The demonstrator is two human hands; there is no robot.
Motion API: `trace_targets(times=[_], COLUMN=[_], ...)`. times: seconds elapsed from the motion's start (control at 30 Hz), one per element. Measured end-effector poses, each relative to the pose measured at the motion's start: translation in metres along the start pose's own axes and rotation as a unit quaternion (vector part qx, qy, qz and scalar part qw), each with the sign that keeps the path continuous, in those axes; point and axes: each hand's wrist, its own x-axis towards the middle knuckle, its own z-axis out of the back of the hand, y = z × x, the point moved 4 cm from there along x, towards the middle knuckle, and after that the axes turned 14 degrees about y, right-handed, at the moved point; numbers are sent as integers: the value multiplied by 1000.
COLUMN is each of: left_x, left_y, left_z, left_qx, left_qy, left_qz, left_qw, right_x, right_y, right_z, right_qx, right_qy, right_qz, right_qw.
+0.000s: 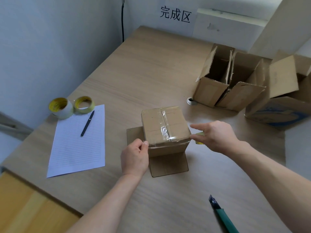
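A small cardboard box (pixel 159 125) stands near the middle of the wooden desk (pixel 151 73), just in front of the person. Its lower flaps are spread flat on the desk toward the near side and the left. The top seam runs away from the camera and is already covered with clear tape. A second tape strip (pixel 168 139) lies crosswise along the near top edge.

The left grip (pixel 134 157), a bare hand, is curled at the near left corner of the box. Its thumb and forefinger pinch the end of the tape strip against the cardboard. The right grip (pixel 217 135) is at the near right corner, closed around a tape roll (pixel 200 134). Only yellow slivers of that roll show beneath the palm. Its forefinger points out straight to the left above the box edge, and the thumb touches the corner.

At the left of the desk lies a lined sheet of paper (pixel 77 143) with a black pen (pixel 87 123) on it. Two yellow-cored spare tape rolls (pixel 83 105) sit at the sheet's far edge. A green utility knife (pixel 222 214) lies near the right forearm. Several open cartons (pixel 213 81) stand at the far right, well apart from the hands. A sign (pixel 175 14) reading 完成区 hangs on the wall behind.
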Motion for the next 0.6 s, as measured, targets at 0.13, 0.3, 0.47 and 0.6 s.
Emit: trace_targets(times=[0.13,0.3,0.47,0.6], left_x=[10,25,45,66], left_y=[23,25,-56,-86], left_z=[-7,15,-13,-62], left_qx=[-33,-8,412,490], left_qy=[86,143,245,342], left_qz=[89,167,-234,-344], left_qw=[992,976,846,724], right_x=[4,9,11,7], right_y=[2,1,0,0], right_z=[-13,-21,-29,-32], right_qx=[-4,-10,-2,-45], right_qy=[50,56,49,20], right_qz=[34,63,80,83], right_qw=[998,996,996,995])
